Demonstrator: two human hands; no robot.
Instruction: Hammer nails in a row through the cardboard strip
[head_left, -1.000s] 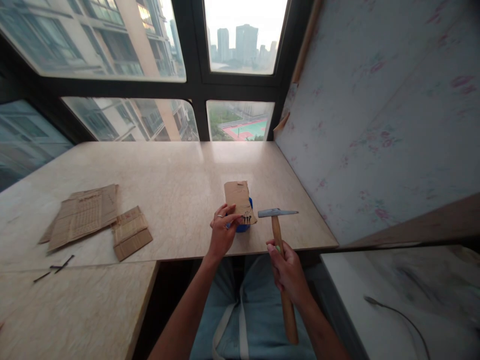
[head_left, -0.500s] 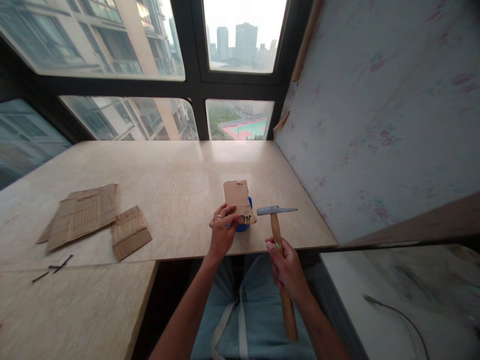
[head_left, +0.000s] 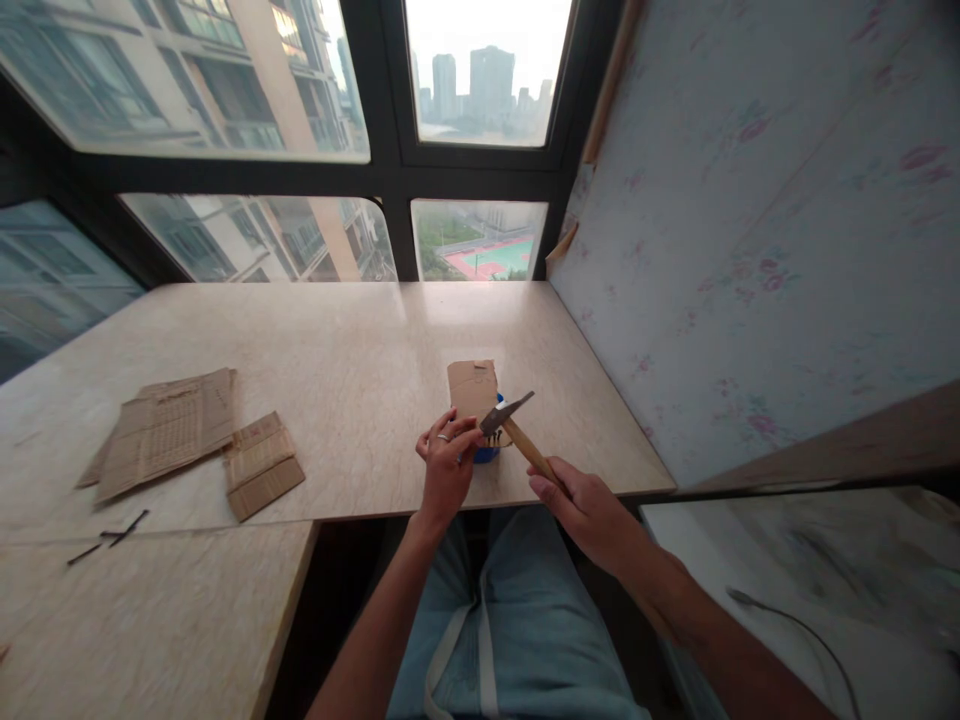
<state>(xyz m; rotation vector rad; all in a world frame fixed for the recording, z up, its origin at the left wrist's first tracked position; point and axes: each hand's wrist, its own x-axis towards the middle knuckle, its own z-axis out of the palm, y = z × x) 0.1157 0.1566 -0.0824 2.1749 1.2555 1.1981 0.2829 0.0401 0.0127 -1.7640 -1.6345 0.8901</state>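
My right hand (head_left: pixel 574 500) is wrapped around the wooden handle of a hammer (head_left: pixel 525 447). Its metal head is at the fingertips of my left hand (head_left: pixel 448 450), over a piece of cardboard (head_left: pixel 472 385). The left fingers are pinched at the row of dark nails (head_left: pixel 495 438) standing in the cardboard's near end; the hammer head partly hides the nail at the fingertips. Under the cardboard sits a blue object (head_left: pixel 486 455), mostly covered, so I cannot tell its kind.
Flat cardboard sheets (head_left: pixel 169 435) and a smaller folded cardboard piece (head_left: pixel 262 465) lie to the left on the stone counter (head_left: pixel 337 350). Thin black strips (head_left: pixel 124 528) are near the left front. A white surface with a cable (head_left: pixel 795 620) is at right, below a papered wall (head_left: pixel 750 250).
My right hand has swung the hammer left, from beside the cardboard to over the nails by my left fingertips. My left hand has stayed almost in place.
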